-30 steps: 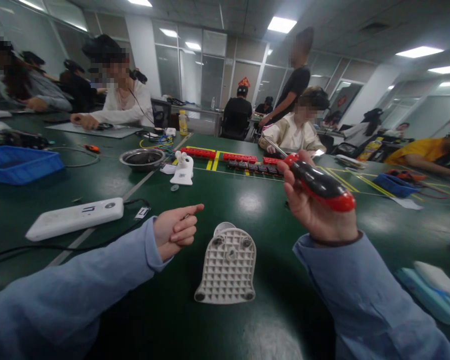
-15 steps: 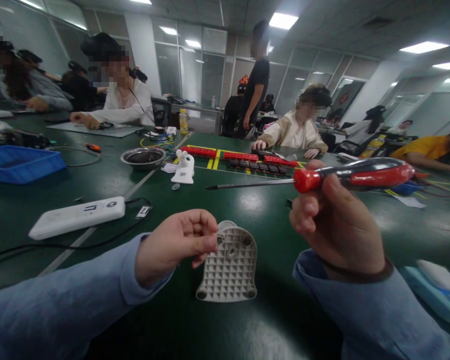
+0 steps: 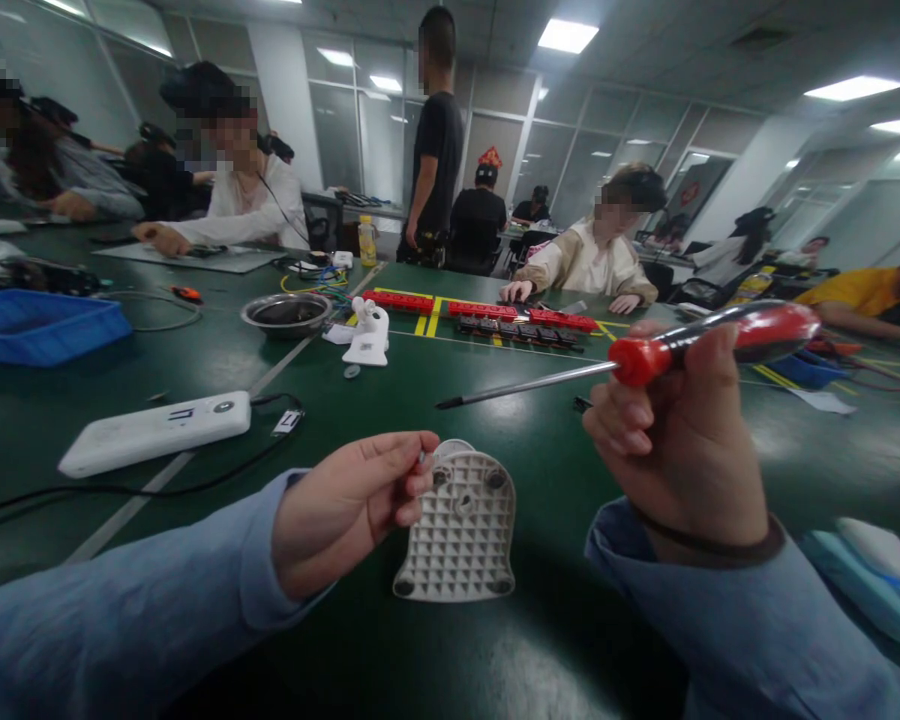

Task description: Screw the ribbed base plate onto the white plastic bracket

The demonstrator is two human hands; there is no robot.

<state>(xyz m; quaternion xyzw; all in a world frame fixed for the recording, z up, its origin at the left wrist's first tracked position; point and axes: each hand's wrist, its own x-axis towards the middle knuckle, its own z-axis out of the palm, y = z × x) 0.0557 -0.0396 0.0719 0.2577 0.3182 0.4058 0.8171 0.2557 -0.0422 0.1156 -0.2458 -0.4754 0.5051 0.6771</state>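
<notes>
A white plastic base with a ribbed grid underside (image 3: pixel 456 530) lies on the green table (image 3: pixel 495 400) between my arms. My left hand (image 3: pixel 349 510) is closed in a pinch right at the base's upper left corner; what its fingertips hold is too small to name. My right hand (image 3: pixel 675 445) is raised above the table and grips a screwdriver with a red and black handle (image 3: pixel 720 343). Its thin shaft points left, tip in the air above the base.
A white power strip (image 3: pixel 154 432) with a black cable lies left. Farther back are a blue bin (image 3: pixel 41 327), a metal bowl (image 3: pixel 285 313), a small white bracket (image 3: pixel 367 337) and red strips (image 3: pixel 480 312). Several people sit around; one stands behind.
My left hand went from pointing to a pinch at the base's corner. My right hand swung the screwdriver round so its shaft points left and tilts slightly down. A person walked left behind the table.
</notes>
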